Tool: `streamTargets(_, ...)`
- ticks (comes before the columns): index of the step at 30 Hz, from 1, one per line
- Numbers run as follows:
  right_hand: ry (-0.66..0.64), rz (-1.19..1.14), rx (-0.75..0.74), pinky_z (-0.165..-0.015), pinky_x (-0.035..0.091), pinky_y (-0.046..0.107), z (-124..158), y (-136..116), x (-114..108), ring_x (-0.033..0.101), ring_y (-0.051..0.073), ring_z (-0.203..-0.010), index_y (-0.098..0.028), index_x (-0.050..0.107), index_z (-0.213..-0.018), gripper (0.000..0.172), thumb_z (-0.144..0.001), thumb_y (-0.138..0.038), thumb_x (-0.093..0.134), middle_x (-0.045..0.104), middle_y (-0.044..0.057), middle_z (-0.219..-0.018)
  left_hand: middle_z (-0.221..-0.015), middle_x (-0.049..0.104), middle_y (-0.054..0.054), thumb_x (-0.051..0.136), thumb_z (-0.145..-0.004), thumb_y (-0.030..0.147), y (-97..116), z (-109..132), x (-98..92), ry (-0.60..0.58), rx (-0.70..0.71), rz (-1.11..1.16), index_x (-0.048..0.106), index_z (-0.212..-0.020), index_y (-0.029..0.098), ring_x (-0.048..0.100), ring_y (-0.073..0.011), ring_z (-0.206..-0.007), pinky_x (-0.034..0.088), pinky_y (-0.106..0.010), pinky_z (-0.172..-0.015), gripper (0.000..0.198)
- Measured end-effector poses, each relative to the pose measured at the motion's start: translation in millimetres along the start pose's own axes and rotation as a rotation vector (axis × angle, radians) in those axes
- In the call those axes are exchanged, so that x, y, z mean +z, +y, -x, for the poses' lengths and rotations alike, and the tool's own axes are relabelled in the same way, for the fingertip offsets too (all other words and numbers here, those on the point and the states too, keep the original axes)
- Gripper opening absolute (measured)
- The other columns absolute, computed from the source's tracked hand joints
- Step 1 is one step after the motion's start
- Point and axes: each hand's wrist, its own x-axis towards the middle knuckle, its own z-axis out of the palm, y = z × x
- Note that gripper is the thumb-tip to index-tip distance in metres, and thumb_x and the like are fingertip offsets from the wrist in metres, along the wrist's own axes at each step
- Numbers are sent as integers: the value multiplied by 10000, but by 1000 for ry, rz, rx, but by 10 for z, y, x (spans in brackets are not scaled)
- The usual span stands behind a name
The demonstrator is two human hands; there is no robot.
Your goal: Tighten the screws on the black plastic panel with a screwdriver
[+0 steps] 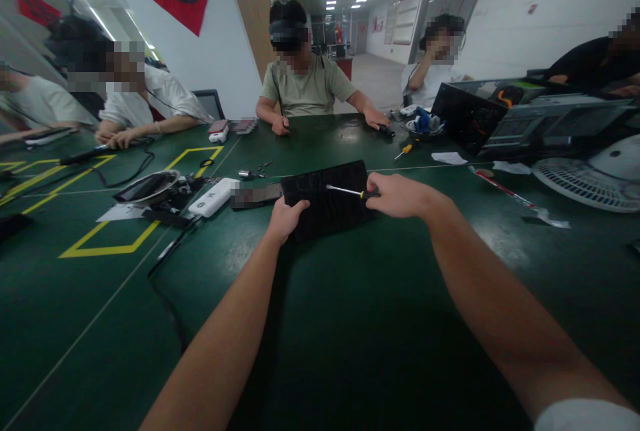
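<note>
A flat black device panel point(327, 197) lies on the green table point(350, 324) in front of me. My left hand point(285, 217) is closed on the panel's near left corner. My right hand point(397, 195) is closed round the black and yellow handle of a screwdriver point(347, 191). Its metal shaft points left, low over the panel's top.
A white power bank point(214, 197), cables and a round black device point(150, 187) lie to the left inside yellow floor-style markings. Small screws point(255, 171) lie behind the panel. A second screwdriver point(406, 149), an opened computer case point(500, 117) and a white fan point(590, 177) are at the right. Several people sit round the table.
</note>
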Motion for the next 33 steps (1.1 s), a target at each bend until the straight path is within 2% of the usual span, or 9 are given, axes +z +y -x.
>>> streamTargets(7,53,40,-49,-727,422,340,31,4,-36,647,237,-903,-219,637,-1008,155,-945,-352,590,734,98,-1018,-920,777,-65,828,-597,368,21,15,-1,9,6,-18,735,-923,181,734,-303,-936,571,-441,-915,387)
streamTargets(12,131,83,-23,-741,426,357,50,-12,-37,647,249,-898,-219,709,-996,207,-957,-376,578,742,104,-1006,-904,770,-59,820,-590,368,33,17,14,13,-5,-24,734,-915,181,727,-294,-911,568,-430,-894,385)
streamTargets(19,167,102,0,-710,414,372,85,-65,-30,645,254,-851,-227,744,-1006,236,-950,-370,565,744,99,-943,-929,779,-70,828,-590,367,30,18,8,9,0,-8,741,-946,175,733,-292,-911,568,-433,-897,413)
streamTargets(25,168,91,11,-695,398,368,94,-82,-29,637,250,-840,-224,711,-986,215,-944,-384,574,739,102,-945,-928,784,-68,833,-594,366,47,30,2,14,-9,-16,741,-936,179,738,-300,-928,572,-429,-898,400)
streamTargets(29,217,87,18,-639,365,348,97,-72,-14,597,219,-745,-236,650,-1043,201,-875,-346,642,705,70,-870,-910,777,-62,828,-601,365,30,21,-1,16,-15,-20,737,-930,179,733,-294,-915,570,-427,-895,388)
streamTargets(33,240,112,6,-624,352,344,86,-62,-5,583,213,-743,-245,629,-971,160,-826,-297,673,685,57,-851,-904,775,-59,835,-596,371,30,21,3,18,-17,-18,736,-922,180,732,-292,-916,570,-425,-897,391)
